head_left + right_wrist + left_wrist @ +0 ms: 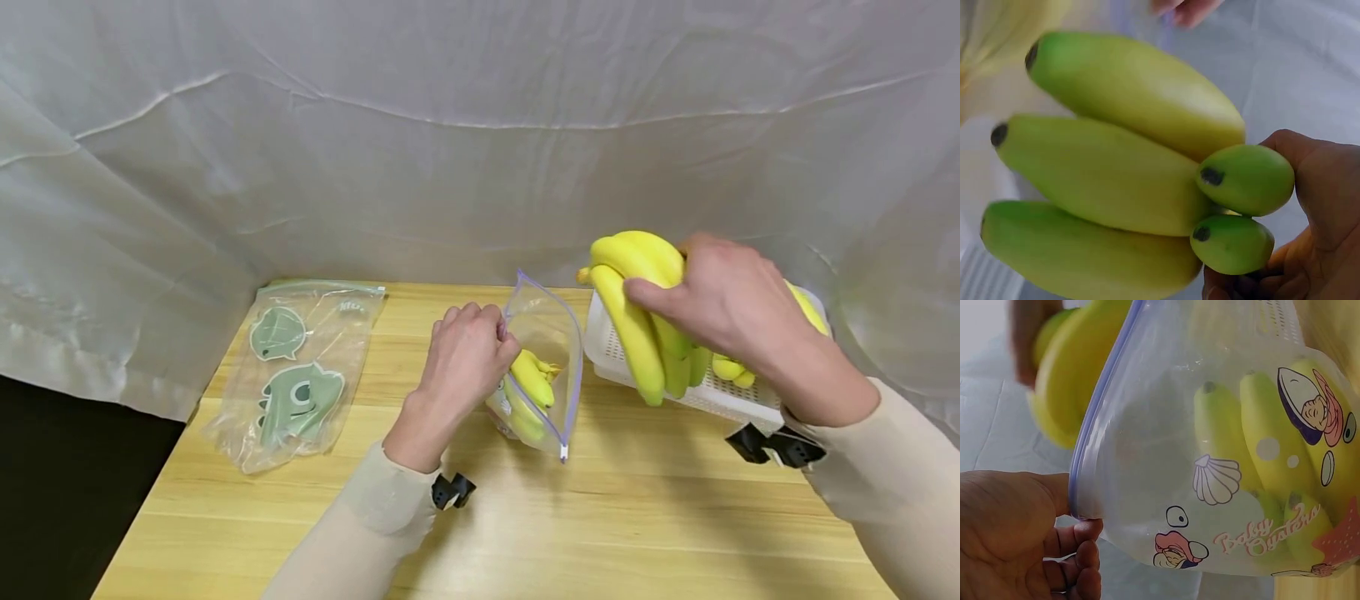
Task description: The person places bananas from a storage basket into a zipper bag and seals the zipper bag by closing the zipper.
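My left hand (461,358) pinches the rim of a clear zip bag (1154,419) with a purple slider edge. The bag stands upright with its mouth spread open, and shell and starfish drawings mark its side. Inside it lies a bunch of bananas (531,379), seen through the plastic in the left wrist view. To the right and higher, my right hand (738,304) grips another bunch of bananas (636,321) from above, thumb on the near side. Its greenish tips hang downward. In the right wrist view this bunch (1110,175) fills the middle.
A white perforated basket (609,354) stands behind the raised bunch, with more yellow fruit (726,368) in it. Flat on the table's left lies a second zip bag (315,346) with green cartoon prints. A grey curtain (450,183) hangs along the wooden table's (562,533) back edge.
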Tool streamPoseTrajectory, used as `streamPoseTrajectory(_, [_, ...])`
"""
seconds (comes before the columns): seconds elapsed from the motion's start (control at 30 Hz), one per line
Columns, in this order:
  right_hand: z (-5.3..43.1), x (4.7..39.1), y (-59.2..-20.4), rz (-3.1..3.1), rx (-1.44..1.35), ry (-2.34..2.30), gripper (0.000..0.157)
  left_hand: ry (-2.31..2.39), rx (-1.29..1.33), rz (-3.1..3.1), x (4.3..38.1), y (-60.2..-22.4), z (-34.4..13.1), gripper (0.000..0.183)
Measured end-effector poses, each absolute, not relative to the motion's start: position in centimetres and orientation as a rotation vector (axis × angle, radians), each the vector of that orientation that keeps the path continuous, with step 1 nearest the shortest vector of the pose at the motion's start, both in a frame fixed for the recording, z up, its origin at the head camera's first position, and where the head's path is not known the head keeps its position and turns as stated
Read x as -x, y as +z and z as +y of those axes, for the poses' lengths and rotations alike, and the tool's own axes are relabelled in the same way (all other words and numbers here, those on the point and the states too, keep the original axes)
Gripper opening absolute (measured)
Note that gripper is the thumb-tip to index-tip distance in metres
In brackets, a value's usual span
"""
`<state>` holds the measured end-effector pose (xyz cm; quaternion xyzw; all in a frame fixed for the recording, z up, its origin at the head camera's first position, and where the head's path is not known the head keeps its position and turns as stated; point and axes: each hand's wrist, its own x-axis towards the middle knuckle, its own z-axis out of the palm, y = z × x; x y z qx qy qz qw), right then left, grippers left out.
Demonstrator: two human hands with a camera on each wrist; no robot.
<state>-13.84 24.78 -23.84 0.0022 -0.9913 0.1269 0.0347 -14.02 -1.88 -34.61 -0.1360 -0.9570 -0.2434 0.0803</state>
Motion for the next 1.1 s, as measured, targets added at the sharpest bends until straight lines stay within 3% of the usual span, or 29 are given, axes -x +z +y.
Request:
streamPoseTrajectory(0.33, [20.2,11.7,-21.6,-3.101,-0.175,0.440,0.042,-0.721,0.399,-2.892,13.9,-34.4,-1.5,0.014])
streamPoseTrajectory(0.73, [18.4,15.8,-24.6,-3.413,-0.290,0.117,0.043,-0.747,0.427,-2.852,13.8,-34.3,-1.0,0.015])
streamPoseTrajectory(1.1, [15.9,16.7,-26.6,-3.409,-0.398,-0.068,0.046,-0.766,0.444,-2.792,13.5,-34.4,-0.2,0.015])
